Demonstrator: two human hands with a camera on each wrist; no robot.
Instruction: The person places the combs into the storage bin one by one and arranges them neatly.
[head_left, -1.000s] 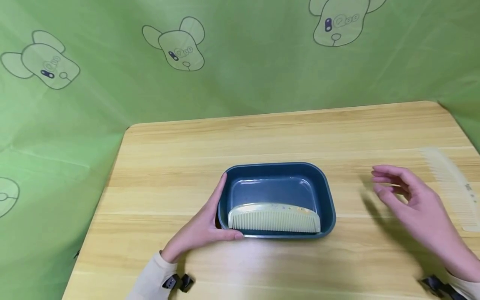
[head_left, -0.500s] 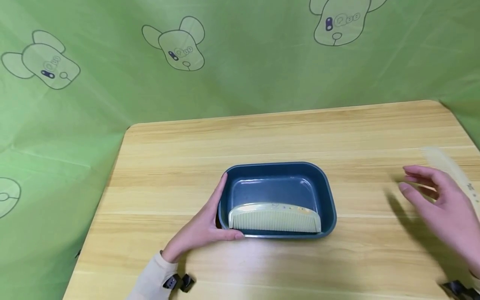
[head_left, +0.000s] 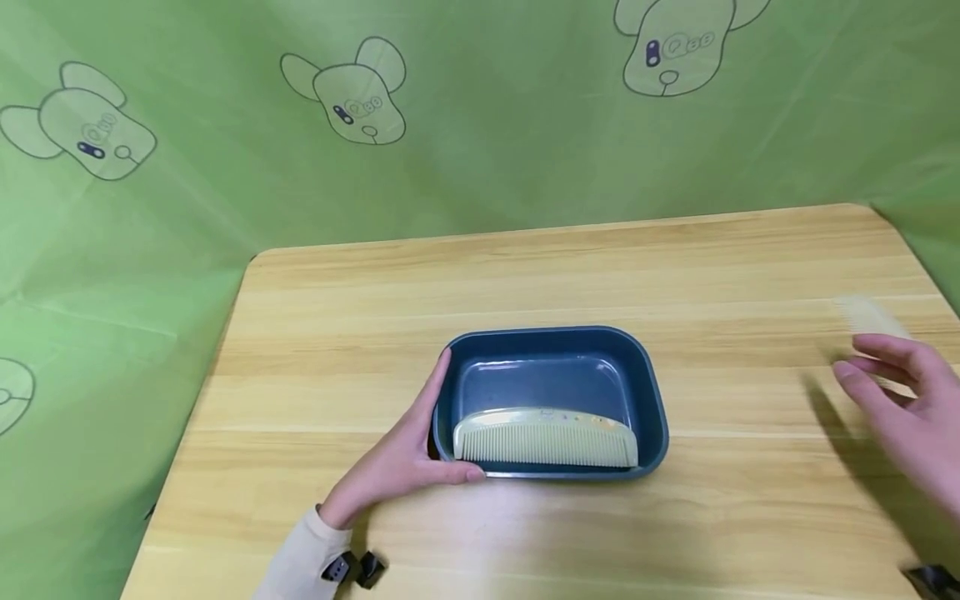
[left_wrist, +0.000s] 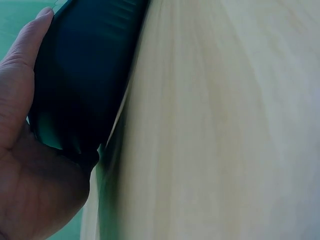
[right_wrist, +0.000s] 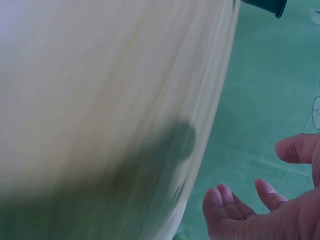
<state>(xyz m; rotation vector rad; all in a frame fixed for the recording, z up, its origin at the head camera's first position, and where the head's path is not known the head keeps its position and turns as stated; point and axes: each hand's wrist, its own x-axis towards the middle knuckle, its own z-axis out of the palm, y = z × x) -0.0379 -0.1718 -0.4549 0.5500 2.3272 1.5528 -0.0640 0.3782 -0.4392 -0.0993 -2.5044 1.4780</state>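
A blue rectangular box (head_left: 558, 332) stands on the table in the head view, with a pale comb (head_left: 546, 437) lying inside along its near wall, teeth toward me. My left hand (head_left: 401, 454) grips the box's left end, thumb on the near rim and fingers along the side. In the left wrist view the dark box wall (left_wrist: 87, 65) sits against the thumb. At the right, my right hand (head_left: 903, 408) hovers with loosely bent fingers and holds nothing. A second pale comb (head_left: 870, 317) lies under it, largely hidden by the hand.
The wooden table (head_left: 360, 308) carries the box and the second comb. A green cloth (head_left: 510, 167) printed with cartoon heads hangs behind and to the left. Each wrist has a small black device, such as the left one (head_left: 352, 569).
My right hand has moved right, from beside the second comb to over it, covering most of it. The left hand, the box and the comb inside have stayed in place.
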